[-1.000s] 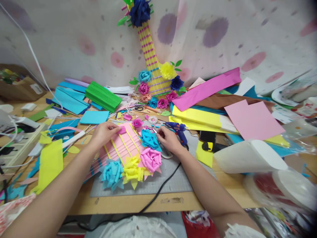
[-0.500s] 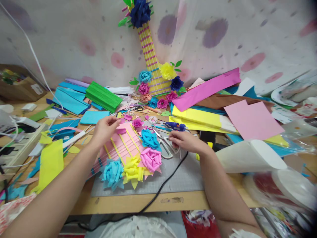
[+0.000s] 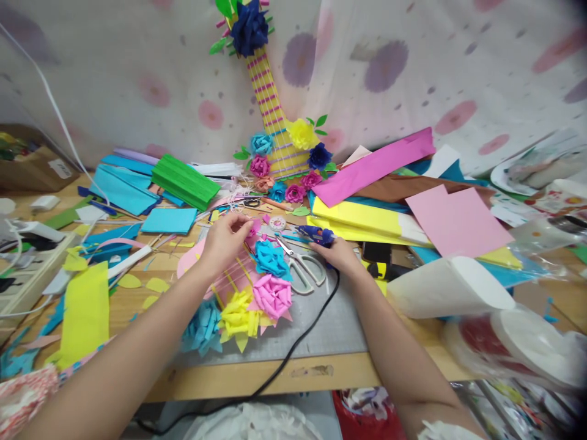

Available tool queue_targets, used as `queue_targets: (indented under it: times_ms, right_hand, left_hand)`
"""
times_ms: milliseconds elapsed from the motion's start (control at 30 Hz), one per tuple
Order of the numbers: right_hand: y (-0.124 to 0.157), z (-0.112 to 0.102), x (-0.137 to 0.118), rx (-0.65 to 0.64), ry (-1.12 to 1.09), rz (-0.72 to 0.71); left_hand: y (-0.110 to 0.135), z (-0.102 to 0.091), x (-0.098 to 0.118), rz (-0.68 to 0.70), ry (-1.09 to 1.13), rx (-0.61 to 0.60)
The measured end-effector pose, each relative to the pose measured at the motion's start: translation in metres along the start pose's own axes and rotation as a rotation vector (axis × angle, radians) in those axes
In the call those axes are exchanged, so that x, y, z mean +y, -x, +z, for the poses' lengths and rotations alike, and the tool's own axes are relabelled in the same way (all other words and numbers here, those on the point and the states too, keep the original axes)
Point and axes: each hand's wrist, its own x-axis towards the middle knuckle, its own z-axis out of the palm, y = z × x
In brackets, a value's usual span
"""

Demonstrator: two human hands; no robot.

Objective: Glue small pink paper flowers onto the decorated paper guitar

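Note:
My left hand (image 3: 228, 240) is over the upper part of a pink paper guitar (image 3: 188, 256), its fingertips pinched on a small magenta paper flower (image 3: 254, 227). Blue (image 3: 271, 259), pink (image 3: 272, 296) and yellow (image 3: 240, 314) crepe-paper flowers sit along the guitar's near and right edge. My right hand (image 3: 340, 252) is closed round the handle end of a blue hot glue gun (image 3: 316, 234), whose nozzle points left. White-handled scissors (image 3: 302, 272) lie on the grey cutting mat (image 3: 316, 333) between the guitar and my right hand.
A yellow flowered paper guitar (image 3: 275, 116) leans on the curtain behind. Folded green crepe paper (image 3: 186, 182), yellow paper (image 3: 362, 223) and pink sheets (image 3: 458, 223) cover the table. A black cord (image 3: 293, 345) crosses the mat. White rolls (image 3: 454, 287) stand right, a power strip (image 3: 27, 269) left.
My left hand has moved right along the pink guitar to the magenta flower. My right hand has closed on the glue gun. The view has shifted slightly.

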Motion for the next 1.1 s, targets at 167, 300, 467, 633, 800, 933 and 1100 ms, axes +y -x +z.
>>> queue_targets:
  times_ms: [167, 300, 467, 633, 800, 933, 1100]
  right_hand:
    - [0.005, 0.013, -0.013, 0.234, -0.365, -0.033]
    - [0.019, 0.020, -0.030, 0.069, -0.532, -0.146]
    - [0.029, 0.033, -0.036, -0.016, -0.505, -0.285]
    - [0.027, 0.036, -0.035, -0.008, -0.497, -0.282]
    - [0.026, 0.036, -0.037, 0.001, -0.448, -0.281]
    - [0.025, 0.036, -0.038, 0.007, -0.437, -0.276]
    - [0.024, 0.035, -0.037, 0.012, -0.470, -0.284]
  left_hand:
    - [0.005, 0.008, 0.006, -0.061, -0.060, -0.057]
    - [0.005, 0.010, 0.007, -0.060, -0.121, -0.033]
    - [0.006, 0.005, 0.008, -0.074, -0.133, -0.033]
    - [0.006, 0.002, 0.009, -0.070, -0.156, -0.018]
    - [0.007, 0.002, 0.012, -0.073, -0.151, -0.023]
    - [0.008, 0.002, 0.012, -0.074, -0.151, -0.025]
    - [0.008, 0.003, 0.012, -0.076, -0.165, -0.019]
